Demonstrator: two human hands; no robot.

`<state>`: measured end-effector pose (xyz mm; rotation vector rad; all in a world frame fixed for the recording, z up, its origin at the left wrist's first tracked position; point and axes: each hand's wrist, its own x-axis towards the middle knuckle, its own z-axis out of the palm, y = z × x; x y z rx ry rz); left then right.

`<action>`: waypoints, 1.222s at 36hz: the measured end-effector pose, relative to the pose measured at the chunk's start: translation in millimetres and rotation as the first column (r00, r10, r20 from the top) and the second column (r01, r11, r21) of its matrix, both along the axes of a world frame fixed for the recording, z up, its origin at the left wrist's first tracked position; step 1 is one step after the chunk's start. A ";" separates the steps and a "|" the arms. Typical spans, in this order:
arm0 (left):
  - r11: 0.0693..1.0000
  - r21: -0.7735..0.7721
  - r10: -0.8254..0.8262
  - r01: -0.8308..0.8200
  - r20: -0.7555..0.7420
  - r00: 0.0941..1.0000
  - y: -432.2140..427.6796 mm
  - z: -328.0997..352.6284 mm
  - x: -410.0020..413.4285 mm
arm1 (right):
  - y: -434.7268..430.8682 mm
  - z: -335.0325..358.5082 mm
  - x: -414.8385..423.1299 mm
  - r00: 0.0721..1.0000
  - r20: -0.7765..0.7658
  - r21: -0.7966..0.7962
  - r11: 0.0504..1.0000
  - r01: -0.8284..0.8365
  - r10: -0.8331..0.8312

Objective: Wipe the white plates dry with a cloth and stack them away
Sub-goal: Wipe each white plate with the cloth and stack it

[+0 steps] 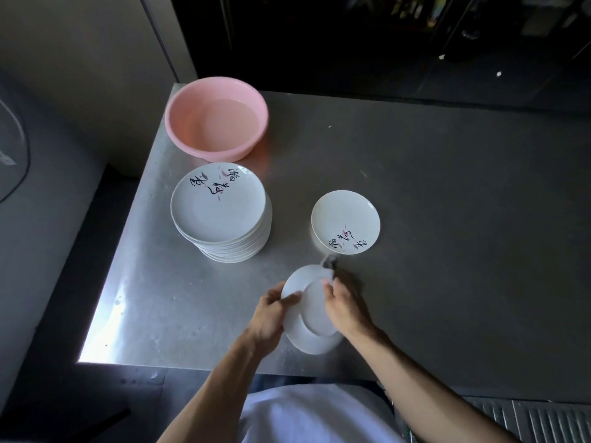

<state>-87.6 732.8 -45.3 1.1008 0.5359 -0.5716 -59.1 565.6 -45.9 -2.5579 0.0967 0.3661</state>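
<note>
Left hand pinches the upturned plate by its rim above the near table edge; right hand clutches the cloth against its far rim. Rotate steadily, drying the foot ring too.

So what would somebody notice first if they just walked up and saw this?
Probably the two hands near the front edge of the metal table: the left hand grips a white plate turned bottom up while the right hand rubs it with a grey cloth. Next comes the big pink basin at the far left corner, and the tall stack of white plates just in front of it.
</note>
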 end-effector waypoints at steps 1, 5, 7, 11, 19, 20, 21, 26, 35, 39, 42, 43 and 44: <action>1.000 -0.018 0.003 -0.002 0.002 1.000 -0.2 0.8 1.1 | 0.3 -0.6 -1.6 0.988 0.073 0.006 0.991 -0.134 0.133; 0.999 -0.034 0.023 -0.023 0.007 1.000 -1.0 3.2 4.2 | 1.6 -2.0 -13.8 0.799 0.299 -0.005 0.838 -0.546 0.522; 0.997 -0.060 0.041 -0.041 0.006 0.999 -1.1 0.1 2.6 | 0.0 -8.8 -10.0 0.891 0.279 -0.023 0.930 -0.366 0.358; 0.972 -0.118 0.194 -0.203 -0.084 0.977 -2.9 -3.2 2.1 | -8.3 -13.0 3.7 0.976 0.004 0.099 0.972 0.215 -0.217; 0.999 0.028 -0.040 0.040 -0.019 0.999 -2.8 5.7 8.5 | -3.5 7.3 -12.1 0.912 0.266 0.177 0.915 -0.364 0.311; 0.998 0.008 -0.059 0.059 0.003 0.998 -4.2 6.0 5.7 | -0.8 9.4 -12.9 0.879 0.269 0.187 0.874 -0.449 0.394; 0.998 -0.009 -0.065 0.065 0.018 0.998 -4.6 6.2 3.7 | 1.0 10.7 -11.6 0.861 0.269 0.193 0.852 -0.487 0.432; 0.998 -0.004 -0.065 0.065 -0.006 0.998 -3.6 4.1 3.8 | 2.2 3.2 13.1 0.993 0.115 0.103 0.994 -0.030 0.018; 0.998 -0.040 -0.053 0.055 0.049 0.997 -1.6 -0.4 -3.6 | -3.1 2.3 5.2 0.759 0.371 0.038 0.808 -0.588 0.535; 0.992 -0.109 0.059 -0.061 -0.015 0.998 -5.0 -4.9 -7.8 | -3.8 -2.8 17.1 0.985 -0.009 0.114 0.978 0.174 -0.175; 0.995 -0.042 0.092 -0.094 -0.053 0.994 -1.8 -3.1 -0.9 | -5.2 -0.7 18.4 0.943 -0.143 0.178 0.930 0.322 -0.299; 0.998 -0.015 0.063 -0.064 -0.037 0.997 0.0 -1.7 1.6 | -3.3 3.2 14.9 0.967 -0.106 0.205 0.946 0.251 -0.233; 1.000 0.010 0.024 -0.024 -0.019 1.000 1.6 0.4 3.7 | -1.1 7.6 11.2 0.990 -0.045 0.241 0.961 0.139 -0.132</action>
